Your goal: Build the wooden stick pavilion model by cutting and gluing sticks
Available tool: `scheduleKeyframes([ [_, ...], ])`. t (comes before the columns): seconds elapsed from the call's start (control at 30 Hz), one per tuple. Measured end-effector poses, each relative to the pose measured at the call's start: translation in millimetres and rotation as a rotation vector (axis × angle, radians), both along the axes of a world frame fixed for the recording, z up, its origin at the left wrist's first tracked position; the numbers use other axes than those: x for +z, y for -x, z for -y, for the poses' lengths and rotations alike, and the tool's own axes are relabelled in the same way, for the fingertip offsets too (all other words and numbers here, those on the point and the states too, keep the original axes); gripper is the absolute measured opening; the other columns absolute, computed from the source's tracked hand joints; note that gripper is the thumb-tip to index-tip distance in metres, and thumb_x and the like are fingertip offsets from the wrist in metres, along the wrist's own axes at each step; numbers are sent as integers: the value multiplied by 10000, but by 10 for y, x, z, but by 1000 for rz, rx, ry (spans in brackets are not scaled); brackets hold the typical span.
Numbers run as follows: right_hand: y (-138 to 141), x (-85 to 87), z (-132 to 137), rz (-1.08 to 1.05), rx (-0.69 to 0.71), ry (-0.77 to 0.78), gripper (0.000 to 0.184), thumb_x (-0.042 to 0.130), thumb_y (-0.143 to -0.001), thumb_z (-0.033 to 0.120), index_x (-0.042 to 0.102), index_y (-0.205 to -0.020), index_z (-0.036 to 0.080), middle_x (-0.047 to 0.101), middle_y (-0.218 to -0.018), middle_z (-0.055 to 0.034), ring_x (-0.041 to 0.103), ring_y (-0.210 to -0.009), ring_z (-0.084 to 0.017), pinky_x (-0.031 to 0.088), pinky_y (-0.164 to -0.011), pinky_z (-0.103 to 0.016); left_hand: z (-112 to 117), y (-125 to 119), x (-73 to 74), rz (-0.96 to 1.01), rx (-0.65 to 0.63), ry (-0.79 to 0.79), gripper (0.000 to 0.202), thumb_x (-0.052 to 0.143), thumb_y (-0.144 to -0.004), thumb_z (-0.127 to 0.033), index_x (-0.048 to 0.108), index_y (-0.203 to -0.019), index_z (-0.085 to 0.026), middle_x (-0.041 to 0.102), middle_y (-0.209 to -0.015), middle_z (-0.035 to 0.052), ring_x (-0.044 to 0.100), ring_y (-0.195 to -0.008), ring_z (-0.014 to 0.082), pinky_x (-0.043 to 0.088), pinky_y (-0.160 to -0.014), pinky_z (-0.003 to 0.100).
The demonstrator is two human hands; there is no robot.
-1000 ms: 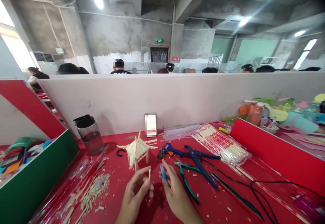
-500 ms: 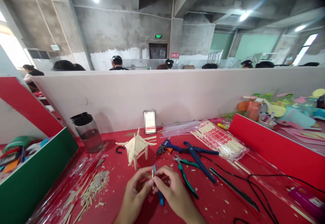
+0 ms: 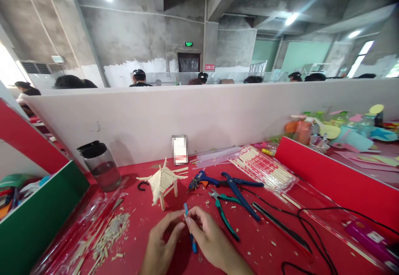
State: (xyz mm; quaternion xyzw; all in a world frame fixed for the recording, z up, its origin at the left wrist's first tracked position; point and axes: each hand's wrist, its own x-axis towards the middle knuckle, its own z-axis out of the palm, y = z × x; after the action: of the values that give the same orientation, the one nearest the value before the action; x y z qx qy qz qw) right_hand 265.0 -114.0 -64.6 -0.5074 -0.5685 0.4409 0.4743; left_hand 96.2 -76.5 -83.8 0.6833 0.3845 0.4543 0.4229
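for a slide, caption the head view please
Right hand holding a blue pen, left hand close by, a small stick model standing beyond.

On the table (image 3: 264, 252), the stick model (image 3: 164, 179) stands between bottle (image 3: 104, 171) and glue gun (image 3: 205, 178).

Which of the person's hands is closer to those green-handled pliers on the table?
Right. The right hand is just left of the green-handled pliers, not touching them; the left hand is farther left, beyond the right hand.
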Motion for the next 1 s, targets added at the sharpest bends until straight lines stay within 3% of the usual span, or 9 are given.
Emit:
scheduleKeyframes([
  [0.17,-150,131,5,77,134,37,186,531,-1009,352,597,-906,211,608,-747,21,580,-676,-155,447,-660,-242,-29,54,33,-11,1,-145,153,672,-922,-299,780,-845,-223,776,-780,24,733,-717,190,578,-679,218],
  [0.43,-276,238,-16,133,157,55,158,569,-965,276,683,-891,193,654,-749,14,609,-691,-152,446,-636,-227,-64,46,22,-73,-104,-233,174,659,-944,-276,787,-836,-231,737,-732,14,696,-645,164,546,-641,204],
  [0.57,-398,306,-52,253,90,-65,155,566,-972,291,691,-946,202,721,-887,-14,668,-813,-177,483,-704,-240,-48,48,42,-81,-67,-229,185,654,-954,-303,776,-842,-219,735,-729,19,698,-641,170,546,-640,215],
  [0.67,-703,331,-136,477,-78,-134,213,502,-1009,348,669,-1020,216,741,-982,-32,697,-905,-190,514,-798,-261,-43,57,56,-65,-43,-244,216,646,-962,-329,761,-823,-209,734,-736,27,699,-651,179,545,-645,227],
  [0.73,-998,304,-224,762,-233,-129,288,425,-1033,400,648,-1088,226,747,-1063,-53,702,-984,-200,529,-865,-276,-48,63,55,-58,-38,-259,233,640,-966,-343,750,-814,-204,730,-738,33,691,-659,184,538,-634,230],
  [0.8,-1303,234,-328,866,-311,-105,364,484,-993,438,625,-1200,173,713,-1214,-143,652,-1162,-280,481,-1015,-375,-55,67,44,-58,-45,-260,232,634,-971,-347,746,-828,-203,729,-747,37,684,-662,183,532,-621,228],
  [0.9,-1641,68,-471,992,-363,-24,587,590,-923,510,577,-1352,110,631,-1376,-251,561,-1304,-414,405,-1085,-529,-65,70,22,-59,-55,-250,222,631,-975,-341,743,-839,-205,722,-759,36,683,-672,180,532,-629,226],
  [1.0,-1762,-113,-562,1089,-359,70,666,707,-840,505,595,-1378,130,658,-1355,-257,573,-1289,-468,390,-1069,-591,-66,75,10,-56,-49,-243,219,643,-967,-339,741,-826,-205,703,-747,28,678,-664,176,535,-635,227],
])
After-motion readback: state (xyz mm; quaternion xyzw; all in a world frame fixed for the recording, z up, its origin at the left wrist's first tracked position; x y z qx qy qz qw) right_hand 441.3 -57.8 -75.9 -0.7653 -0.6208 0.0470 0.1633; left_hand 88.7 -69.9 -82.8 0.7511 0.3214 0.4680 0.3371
